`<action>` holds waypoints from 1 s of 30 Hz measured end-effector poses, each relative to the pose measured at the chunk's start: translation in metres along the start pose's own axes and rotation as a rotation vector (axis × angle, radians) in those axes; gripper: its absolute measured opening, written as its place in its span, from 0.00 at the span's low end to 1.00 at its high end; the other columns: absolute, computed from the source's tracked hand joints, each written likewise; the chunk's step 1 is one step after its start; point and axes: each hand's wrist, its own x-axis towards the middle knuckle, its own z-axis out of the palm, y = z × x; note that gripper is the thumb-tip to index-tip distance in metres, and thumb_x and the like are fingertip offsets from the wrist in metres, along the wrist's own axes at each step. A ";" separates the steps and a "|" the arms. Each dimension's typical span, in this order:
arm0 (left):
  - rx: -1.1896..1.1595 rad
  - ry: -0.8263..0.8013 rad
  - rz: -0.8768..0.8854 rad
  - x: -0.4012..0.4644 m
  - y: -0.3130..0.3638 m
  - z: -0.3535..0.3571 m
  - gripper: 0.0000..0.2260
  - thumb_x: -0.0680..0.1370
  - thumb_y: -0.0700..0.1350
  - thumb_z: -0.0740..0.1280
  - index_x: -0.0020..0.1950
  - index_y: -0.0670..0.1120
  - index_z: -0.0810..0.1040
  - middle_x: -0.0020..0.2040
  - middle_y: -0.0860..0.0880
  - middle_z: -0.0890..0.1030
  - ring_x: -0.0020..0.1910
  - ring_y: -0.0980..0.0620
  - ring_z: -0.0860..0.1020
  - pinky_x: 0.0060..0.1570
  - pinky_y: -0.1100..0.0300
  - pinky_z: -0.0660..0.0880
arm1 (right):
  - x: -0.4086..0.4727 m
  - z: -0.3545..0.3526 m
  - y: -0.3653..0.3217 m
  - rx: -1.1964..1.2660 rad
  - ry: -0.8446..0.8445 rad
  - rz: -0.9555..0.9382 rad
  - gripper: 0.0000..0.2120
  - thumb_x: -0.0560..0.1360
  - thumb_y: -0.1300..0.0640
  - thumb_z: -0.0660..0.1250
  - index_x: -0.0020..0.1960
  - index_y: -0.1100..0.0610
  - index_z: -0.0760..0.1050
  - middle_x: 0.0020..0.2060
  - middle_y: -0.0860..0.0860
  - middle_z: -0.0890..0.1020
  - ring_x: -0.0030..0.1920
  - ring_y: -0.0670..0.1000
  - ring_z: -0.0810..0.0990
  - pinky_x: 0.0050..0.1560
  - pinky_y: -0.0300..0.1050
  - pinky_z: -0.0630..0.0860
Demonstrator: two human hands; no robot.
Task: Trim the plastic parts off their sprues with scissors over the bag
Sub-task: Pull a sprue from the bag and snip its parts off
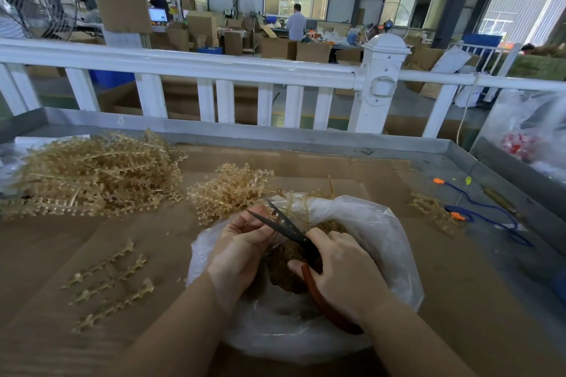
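Note:
A clear plastic bag point(389, 242) lies open on the cardboard-covered table, with a heap of small tan trimmed parts point(284, 257) inside. Over it, my right hand point(343, 272) grips black scissors point(286, 225) by their red-brown handles, blades parted. My left hand point(242, 246) pinches a tan plastic sprue point(294, 208) at the blades; most of the sprue is hidden behind my fingers and the blades. A big pile of tan sprues point(95, 174) sits at the far left and a smaller pile point(228, 190) just beyond my left hand.
Loose sprues point(110, 285) lie on the cardboard at the left and another point(428, 208) at the right. A blue cord with orange ends point(487, 214) lies near the metal table rim point(306, 136). A white fence point(214, 67) runs behind the table.

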 end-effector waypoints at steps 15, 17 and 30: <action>0.112 -0.054 0.064 -0.002 -0.006 0.001 0.15 0.60 0.29 0.68 0.44 0.41 0.77 0.34 0.44 0.82 0.36 0.47 0.83 0.36 0.57 0.81 | 0.002 0.001 -0.001 0.014 0.018 -0.015 0.19 0.76 0.35 0.56 0.59 0.47 0.69 0.44 0.45 0.77 0.47 0.46 0.75 0.49 0.36 0.70; 0.127 -0.053 0.072 -0.003 -0.007 0.002 0.14 0.60 0.28 0.68 0.43 0.41 0.77 0.36 0.43 0.82 0.36 0.47 0.83 0.37 0.57 0.81 | 0.002 0.002 -0.001 0.011 0.023 -0.018 0.19 0.76 0.36 0.57 0.58 0.47 0.70 0.42 0.44 0.74 0.44 0.45 0.74 0.47 0.35 0.70; 0.200 -0.040 0.088 -0.005 -0.006 0.005 0.14 0.69 0.21 0.63 0.47 0.38 0.73 0.44 0.37 0.77 0.44 0.42 0.79 0.46 0.55 0.80 | -0.001 0.003 0.001 -0.005 0.010 -0.021 0.17 0.77 0.37 0.56 0.54 0.49 0.69 0.40 0.45 0.75 0.40 0.45 0.74 0.42 0.35 0.70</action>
